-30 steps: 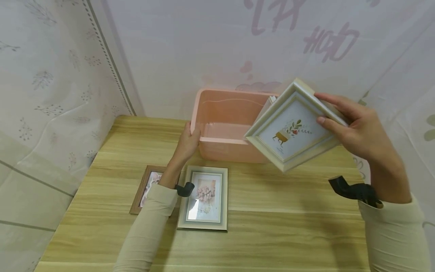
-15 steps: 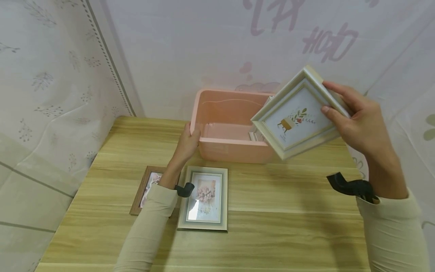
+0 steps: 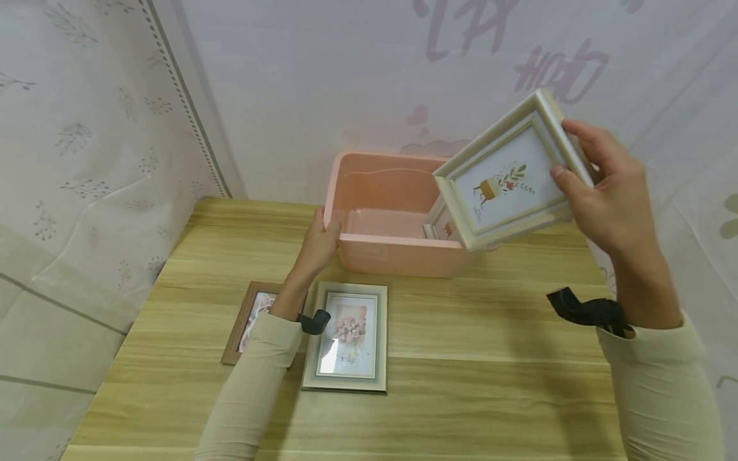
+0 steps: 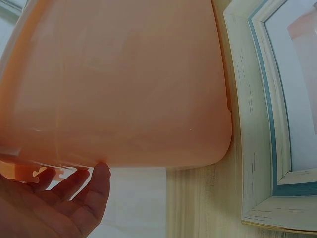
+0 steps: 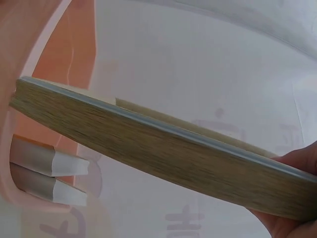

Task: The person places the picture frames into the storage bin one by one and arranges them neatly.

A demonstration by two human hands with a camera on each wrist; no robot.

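Note:
My right hand [image 3: 614,182] pinches a cream picture frame [image 3: 507,176] by its right side, thumb on the front. It is tilted, its lower left over the right end of a pink plastic bin [image 3: 398,259]; the right wrist view shows its wooden-looking edge [image 5: 133,141]. My left hand [image 3: 314,246] holds the bin's left rim; in the left wrist view its fingertips [image 4: 101,173] touch the bin. Inside the bin, partly hidden, is another picture frame [image 3: 444,224]; two stacked frame edges [image 5: 37,171] appear there in the right wrist view.
A cream and blue-grey picture frame [image 3: 346,336] lies on the wood-grain table [image 3: 461,397] in front of the bin. Beside it, a brown picture frame [image 3: 245,320] lies partly under my left forearm. Printed white curtains [image 3: 288,83] hang behind and at the sides.
My right hand has raised the cream picture frame and carried it slightly right and away from me, uncovering more of the picture frame inside the bin. The left hand keeps its place.

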